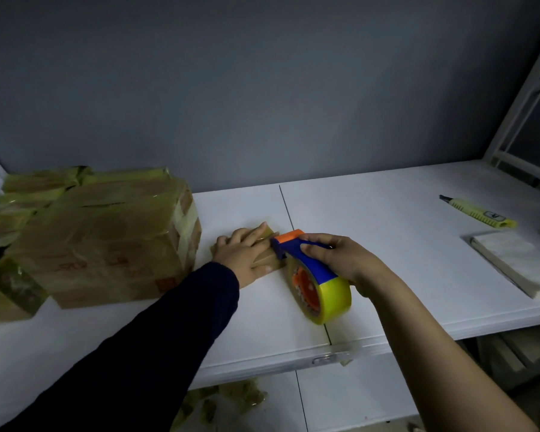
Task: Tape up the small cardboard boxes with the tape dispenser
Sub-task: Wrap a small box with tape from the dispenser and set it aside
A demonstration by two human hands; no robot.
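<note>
A small flat cardboard box (266,260) lies on the white table (387,244), mostly covered by my left hand (247,254), which presses down on its top with straight fingers. My right hand (340,257) grips the blue handle of the tape dispenser (312,275). Its orange front end touches the box's right edge, and its yellow tape roll rests on the table.
A stack of taped cardboard boxes (106,238) fills the left side of the table. A yellow utility knife (477,212) and a white pad (518,260) lie at the right. Scraps of tape (231,400) sit on the lower shelf. A white metal frame (518,104) stands at the right.
</note>
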